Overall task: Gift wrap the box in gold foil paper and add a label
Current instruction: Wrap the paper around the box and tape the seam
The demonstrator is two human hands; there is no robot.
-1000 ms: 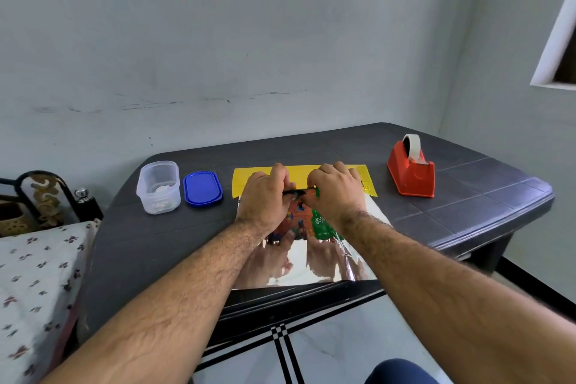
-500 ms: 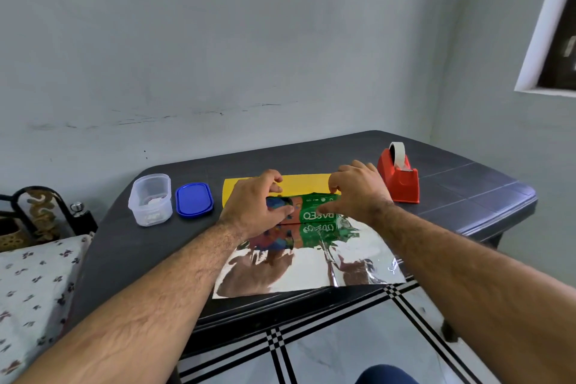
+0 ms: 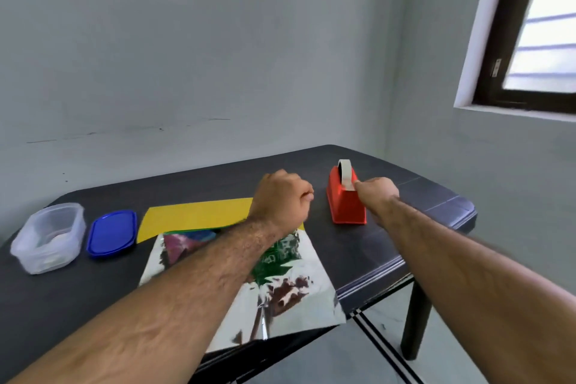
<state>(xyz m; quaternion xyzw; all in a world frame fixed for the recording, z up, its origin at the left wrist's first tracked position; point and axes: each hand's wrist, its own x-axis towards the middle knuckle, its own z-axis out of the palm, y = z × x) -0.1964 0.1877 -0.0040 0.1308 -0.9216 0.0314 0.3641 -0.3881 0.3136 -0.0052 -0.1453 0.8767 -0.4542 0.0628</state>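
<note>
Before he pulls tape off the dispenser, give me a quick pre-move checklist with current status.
1. Right hand at the tape end on the red tape dispenser: ok.
2. Tape actually pinched: cannot tell, fingertips blurred.
3. Left hand steadying the dispenser: not ok, it is beside it, apart.
4. Box held down on the foil paper: not ok, no hand on it.
5. Foil folded over the box: not ok, lying flat.

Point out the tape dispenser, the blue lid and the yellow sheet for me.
tape dispenser (image 3: 346,208), head view, on its red front face.
blue lid (image 3: 112,232), head view, middle of its top.
yellow sheet (image 3: 196,217), head view, on its bare middle.
</note>
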